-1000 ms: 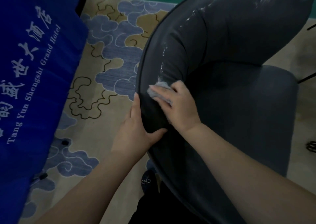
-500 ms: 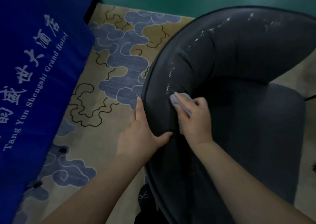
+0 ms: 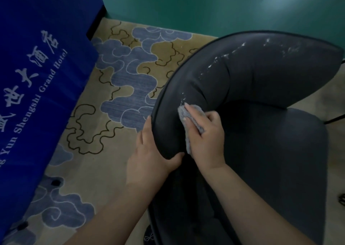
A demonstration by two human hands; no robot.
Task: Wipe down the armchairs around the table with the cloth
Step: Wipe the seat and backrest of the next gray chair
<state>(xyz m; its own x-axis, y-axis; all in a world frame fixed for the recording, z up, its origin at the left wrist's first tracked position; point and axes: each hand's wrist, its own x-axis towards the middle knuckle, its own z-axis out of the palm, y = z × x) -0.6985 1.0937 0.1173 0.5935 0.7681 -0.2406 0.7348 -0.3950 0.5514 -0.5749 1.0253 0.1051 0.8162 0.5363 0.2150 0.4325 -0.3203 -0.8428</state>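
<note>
The right hand [image 3: 204,132], holding the cloth [image 3: 188,114], has slid up the armchair [image 3: 252,87] arm the left hand [image 3: 149,157] grips; keep pressing toward what looks like white residue [image 3: 214,61] above.

A dark grey upholstered armchair with a curved padded backrest [image 3: 257,80] fills the right half of the frame, white flecks scattered along its upper edge, while a small crumpled grey cloth [image 3: 188,114] lies pressed against the backrest's inner left side at centre frame.
</note>
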